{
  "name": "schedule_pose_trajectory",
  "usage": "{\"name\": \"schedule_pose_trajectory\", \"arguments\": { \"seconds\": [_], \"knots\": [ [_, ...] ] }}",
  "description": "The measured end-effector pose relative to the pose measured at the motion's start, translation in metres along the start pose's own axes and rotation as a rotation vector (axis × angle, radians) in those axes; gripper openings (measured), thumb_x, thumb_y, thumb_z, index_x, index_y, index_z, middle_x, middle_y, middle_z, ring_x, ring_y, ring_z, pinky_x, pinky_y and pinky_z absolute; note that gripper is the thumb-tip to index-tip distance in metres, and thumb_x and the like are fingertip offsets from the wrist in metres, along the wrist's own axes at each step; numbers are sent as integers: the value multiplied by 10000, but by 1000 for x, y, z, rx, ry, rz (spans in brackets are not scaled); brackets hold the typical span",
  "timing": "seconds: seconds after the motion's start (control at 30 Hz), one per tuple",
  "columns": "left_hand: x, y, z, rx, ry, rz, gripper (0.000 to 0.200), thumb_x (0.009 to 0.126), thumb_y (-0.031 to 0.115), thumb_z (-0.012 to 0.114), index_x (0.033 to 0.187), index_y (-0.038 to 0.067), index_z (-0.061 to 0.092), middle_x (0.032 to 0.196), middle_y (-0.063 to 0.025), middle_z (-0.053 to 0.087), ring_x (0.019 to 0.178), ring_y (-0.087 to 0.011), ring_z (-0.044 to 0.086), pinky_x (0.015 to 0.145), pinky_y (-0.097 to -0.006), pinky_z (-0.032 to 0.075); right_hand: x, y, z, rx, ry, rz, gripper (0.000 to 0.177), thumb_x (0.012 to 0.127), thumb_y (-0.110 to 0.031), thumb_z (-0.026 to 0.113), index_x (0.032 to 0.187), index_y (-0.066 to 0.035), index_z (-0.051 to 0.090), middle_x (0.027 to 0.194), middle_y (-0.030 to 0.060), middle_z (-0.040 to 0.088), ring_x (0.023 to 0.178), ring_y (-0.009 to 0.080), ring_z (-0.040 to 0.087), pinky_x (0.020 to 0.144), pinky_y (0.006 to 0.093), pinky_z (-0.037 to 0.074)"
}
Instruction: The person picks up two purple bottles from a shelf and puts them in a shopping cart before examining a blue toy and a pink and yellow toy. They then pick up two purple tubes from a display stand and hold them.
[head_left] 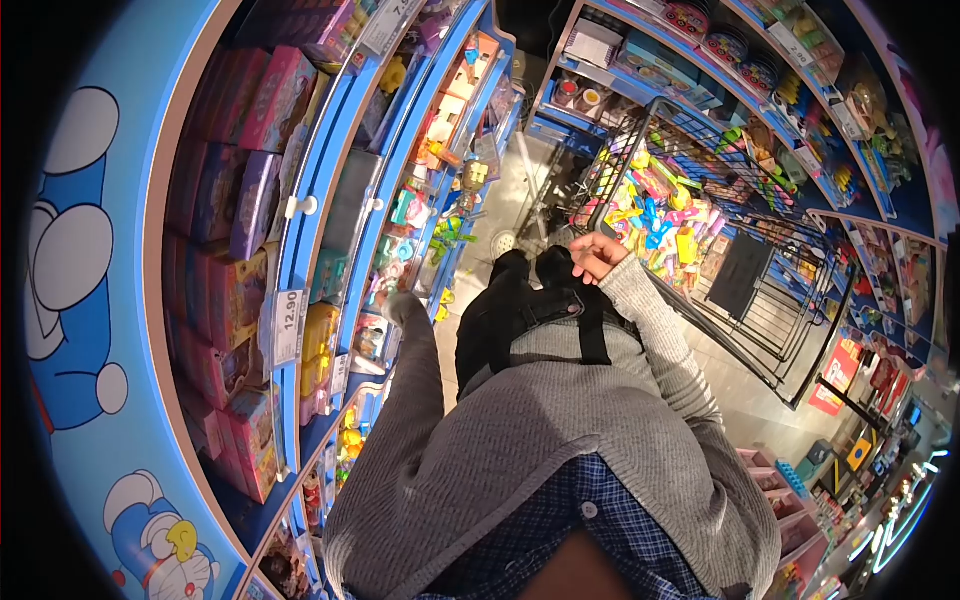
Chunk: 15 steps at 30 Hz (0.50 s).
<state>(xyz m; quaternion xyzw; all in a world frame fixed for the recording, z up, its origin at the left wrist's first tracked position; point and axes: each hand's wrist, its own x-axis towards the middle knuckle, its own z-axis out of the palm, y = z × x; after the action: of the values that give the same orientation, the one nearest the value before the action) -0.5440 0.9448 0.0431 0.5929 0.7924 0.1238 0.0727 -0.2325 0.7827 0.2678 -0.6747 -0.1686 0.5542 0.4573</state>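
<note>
My left hand [402, 306] is at the edge of the left shelf unit, beside small boxed toys [375, 335]. It is blurred and dark, and its fingers cannot be made out. My right hand [598, 258] is in front of my dark trousers [525, 290], near the wire basket cart [650, 265]. Its fingers are loosely curled, and nothing shows in them. Inside the cart lies a heap of colourful small toys and packages [670, 210], in yellow, blue, green and pink.
Blue shelves [330, 215] with pink and purple boxes [240, 300] and a price tag [289, 325] line the left. More stocked shelves [800, 140] curve along the right. A cartoon-printed panel [130, 230] stands far left. Tiled floor [515, 195] shows ahead of my feet.
</note>
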Motion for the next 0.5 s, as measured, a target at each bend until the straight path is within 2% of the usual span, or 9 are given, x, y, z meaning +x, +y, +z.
{"name": "schedule_pose_trajectory", "arguments": {
  "seconds": [0.2,0.27,0.33,0.43,0.5],
  "knots": [
    [-4,-2,4,536,48,87,265,758,277,509,608,74,428,521,-1,406,417,-130,382,390,-283,337,1,8,7,-4,5,13,164,818,-135,468,954,-51,505,687,10,520,563,51,460,504,167,376],
    [-5,-3,7,712,71,124,304,752,307,526,571,86,422,493,9,404,394,-123,372,371,-281,325,3,18,10,60,2,24,177,799,-177,534,913,-44,514,673,8,533,543,52,469,499,180,386],
    [-5,-5,12,882,96,175,344,746,336,543,534,98,415,465,18,402,371,-115,362,353,-279,313,1,23,14,103,20,50,139,777,-126,509,886,-42,529,669,6,534,545,57,485,506,181,398],
    [-4,-6,22,1132,133,278,405,737,381,568,478,117,405,424,32,399,337,-103,347,325,-276,294,-11,16,14,-36,-45,106,136,745,-147,536,821,-39,569,631,2,542,539,71,483,511,210,405],
    [-3,-8,30,1290,163,348,446,731,411,585,441,129,399,396,42,397,314,-95,337,307,-274,282,-6,46,15,-134,-55,6,165,740,-198,580,795,-43,576,615,23,542,558,86,492,519,226,398]
  ]
}}
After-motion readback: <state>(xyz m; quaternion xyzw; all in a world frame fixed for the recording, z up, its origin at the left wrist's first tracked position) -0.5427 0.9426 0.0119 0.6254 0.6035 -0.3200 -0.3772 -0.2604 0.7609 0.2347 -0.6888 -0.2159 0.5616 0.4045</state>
